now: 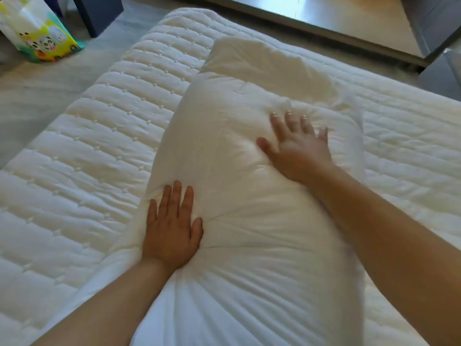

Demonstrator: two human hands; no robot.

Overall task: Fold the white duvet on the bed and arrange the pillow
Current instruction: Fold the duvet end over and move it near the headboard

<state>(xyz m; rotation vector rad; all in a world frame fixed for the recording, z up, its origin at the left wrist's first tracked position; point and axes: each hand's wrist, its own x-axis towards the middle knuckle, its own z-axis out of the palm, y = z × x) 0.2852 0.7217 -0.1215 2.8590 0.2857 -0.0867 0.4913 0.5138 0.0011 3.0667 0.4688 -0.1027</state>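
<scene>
Your left hand [172, 228], low and left of centre in the frame, lies flat and spread on the near end of the folded white duvet [249, 183]; press evenly there so the bundle does not slide. Higher, right of centre, your right hand [296, 148] is splayed open too, palm down, gripping nothing. Sweep it outward to push trapped air toward the far edge. The duvet lies lengthwise on the quilted mattress [99, 136]. I cannot tell the pillow apart.
</scene>
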